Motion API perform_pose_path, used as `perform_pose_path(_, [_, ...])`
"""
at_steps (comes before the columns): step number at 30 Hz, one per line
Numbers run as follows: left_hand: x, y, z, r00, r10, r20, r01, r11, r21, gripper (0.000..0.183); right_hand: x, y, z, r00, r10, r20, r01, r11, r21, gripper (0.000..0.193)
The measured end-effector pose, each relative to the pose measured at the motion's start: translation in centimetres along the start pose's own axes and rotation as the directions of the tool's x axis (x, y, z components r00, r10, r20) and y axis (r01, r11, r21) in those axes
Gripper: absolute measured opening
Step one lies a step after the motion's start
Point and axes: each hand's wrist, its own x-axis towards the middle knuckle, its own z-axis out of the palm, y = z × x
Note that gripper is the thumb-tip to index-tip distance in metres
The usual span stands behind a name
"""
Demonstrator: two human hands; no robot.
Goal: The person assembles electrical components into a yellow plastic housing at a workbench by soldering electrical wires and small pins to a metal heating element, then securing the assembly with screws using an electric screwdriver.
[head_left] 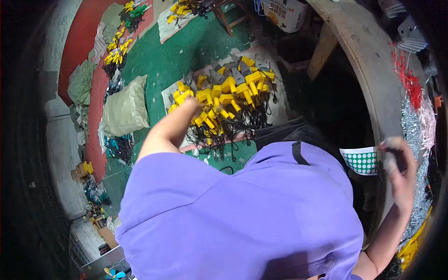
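On the floor at the centre lies a pile of yellow-handled tools [229, 86] with flat grey, pointed heads and black cords. My left hand [190, 106] reaches to the left side of this pile. Its fingers are mostly hidden among the yellow handles, so any hold on one does not show. Off to the right, my right hand [400, 172] is at the table edge with its fingers curved and a gap between thumb and fingers. Right beside its fingertips, a white sheet of green round stickers [359, 161] juts out from the table edge.
A curved-looking wooden table [357, 32] runs down the right, bearing red strands [406, 77] and a heap of silvery metal pieces [411, 135]. At left are a stuffed pale sack [126, 107] and more yellow tools [117, 51]. A cardboard box [285, 14] stands at the back.
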Motion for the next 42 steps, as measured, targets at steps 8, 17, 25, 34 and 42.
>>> perform_pose_path(8, [1.8, 11.3, -8.1, 0.814, 0.440, -0.379, -0.536, 0.820, -0.201, 0.039, -2.0, 1.9, 0.9, 0.987, -0.149, 0.058, 0.152, 0.988, -0.040, 0.031])
perform_pose_path(17, [-13.2, 15.1, -42.6, -0.243, -0.501, -0.830, -0.872, 0.487, -0.039, 0.045, -4.0, 0.6, 1.5, 0.985, -0.167, -0.032, 0.159, 0.972, -0.171, 0.030])
perform_pose_path(25, [-5.9, 11.4, -50.1, -0.040, -0.739, -0.672, -0.970, 0.190, -0.151, 0.031, -6.8, 4.5, -0.6, 0.966, -0.171, -0.193, 0.147, 0.980, -0.133, 0.022])
perform_pose_path(34, [-15.5, 19.7, -44.4, 0.009, -0.559, -0.829, -0.942, -0.283, 0.181, 0.034, -8.3, 14.7, -14.3, 0.454, -0.062, -0.889, -0.399, 0.878, -0.265, 0.027])
perform_pose_path(42, [-23.7, 32.7, -35.7, -0.201, 0.516, -0.833, -0.979, -0.123, 0.160, 0.031, -4.6, 15.7, -17.1, 0.569, -0.157, -0.808, -0.744, 0.320, -0.586, 0.034])
